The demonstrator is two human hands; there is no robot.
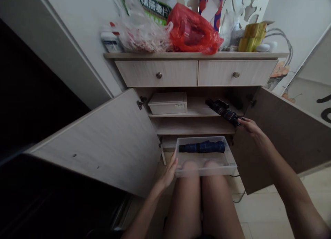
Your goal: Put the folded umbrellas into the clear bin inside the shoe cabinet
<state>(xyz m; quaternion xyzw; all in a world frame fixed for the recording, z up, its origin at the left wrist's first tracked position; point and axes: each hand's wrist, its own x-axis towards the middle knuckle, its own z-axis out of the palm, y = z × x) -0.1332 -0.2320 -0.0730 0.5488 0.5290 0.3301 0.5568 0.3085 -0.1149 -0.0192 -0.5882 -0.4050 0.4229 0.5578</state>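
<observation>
A dark plaid folding umbrella (224, 112) is in my right hand (250, 126), gripped at its lower right end and slanting up to the left in front of the cabinet's upper shelf. My left hand (170, 168) holds the left side of a clear plastic bin (207, 171), which rests on my knees. Inside the bin, along its far side, lies a navy blue folding umbrella (203, 147). Some fingers of my left hand are hidden by the bin wall.
Both cabinet doors, left (108, 139) and right (287, 139), stand open. A lidded white box (168, 103) sits on the upper shelf at left; a dark object (234, 100) lies at right. On the cabinet top are a red plastic bag (193, 28) and yellow tape rolls (252, 37).
</observation>
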